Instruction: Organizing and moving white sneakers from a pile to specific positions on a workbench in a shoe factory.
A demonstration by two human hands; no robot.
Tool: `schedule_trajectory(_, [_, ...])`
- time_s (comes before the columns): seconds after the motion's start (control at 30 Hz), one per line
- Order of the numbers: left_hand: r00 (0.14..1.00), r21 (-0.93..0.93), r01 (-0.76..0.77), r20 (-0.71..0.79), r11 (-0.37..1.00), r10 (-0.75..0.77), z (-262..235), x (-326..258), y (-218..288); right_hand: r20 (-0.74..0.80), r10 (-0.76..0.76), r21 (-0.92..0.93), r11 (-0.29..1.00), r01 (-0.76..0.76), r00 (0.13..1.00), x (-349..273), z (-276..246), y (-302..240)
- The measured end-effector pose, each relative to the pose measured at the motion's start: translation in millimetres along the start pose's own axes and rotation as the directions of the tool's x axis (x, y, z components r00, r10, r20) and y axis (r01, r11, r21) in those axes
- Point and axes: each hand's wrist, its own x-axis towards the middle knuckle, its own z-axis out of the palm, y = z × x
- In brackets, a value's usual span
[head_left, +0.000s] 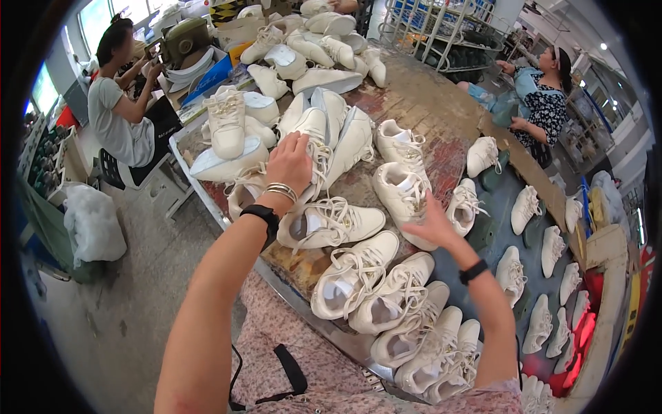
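My left hand (pixel 289 168) lies over a cream lace-up sneaker (pixel 312 125) in the pile on the worktable, its fingers curled round the upper and the thumb side hidden. Around the toe of another sneaker (pixel 398 188), my right hand (pixel 436 224) has its thumb on one side and fingers on the other. That shoe's opening faces up and its laces are loose. Between my arms lie more cream sneakers, among them one on its side (pixel 334 224) and one with its opening toward me (pixel 355 274). Several line the table edge below.
A worn brown worktable (pixel 393 90) carries a larger heap of sneakers (pixel 310 41) at the far end. On my right, a dark green conveyor (pixel 493 221) holds spaced sneakers. One person (pixel 124 117) sits at the far left, another (pixel 538 96) at the far right. A wire rack (pixel 441 31) stands behind.
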Motion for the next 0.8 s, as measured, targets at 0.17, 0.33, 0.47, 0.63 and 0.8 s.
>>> schedule_trajectory(0.17, [1.000,0.013,0.012,0.000,1.000,-0.012,-2,-6,-1,-0.192,0.072,-0.088,0.992,-0.090,0.979,11,30,-35])
schedule_trajectory(0.33, [0.999,-0.013,0.045,0.014,0.999,-0.045,0,-5,-2,-0.273,0.040,0.097,0.995,-0.014,0.961,16,20,-50])
schedule_trajectory(0.47, [0.999,-0.014,0.044,0.014,0.999,-0.044,1,0,-1,-0.479,-0.019,0.234,0.961,0.149,0.878,36,9,-86])
schedule_trajectory(0.63, [0.997,-0.025,0.055,0.048,0.998,-0.054,1,-3,-13,-0.280,0.048,0.383,0.922,0.065,0.959,63,47,-160])
schedule_trajectory(0.8, [0.998,0.090,0.043,0.047,0.995,-0.047,2,-7,0,-0.481,0.158,0.203,0.977,-0.065,0.863,46,102,-176])
